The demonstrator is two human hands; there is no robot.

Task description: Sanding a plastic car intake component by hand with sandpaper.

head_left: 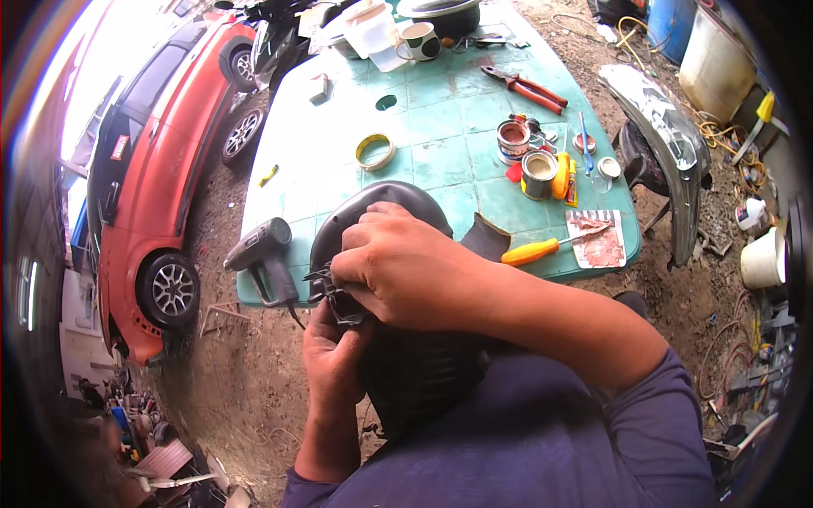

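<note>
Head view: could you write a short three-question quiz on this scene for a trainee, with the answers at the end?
1. Which of the person's hands is higher in the picture, over the black part?
2. True or false: the heat gun lies to the left of the yellow-handled tool.
3. The tip of that tool lies over which thing?
A) the tape roll
B) the smeared sheet
C) the mug

Key: 1. the right hand; 2. true; 3. B
</note>
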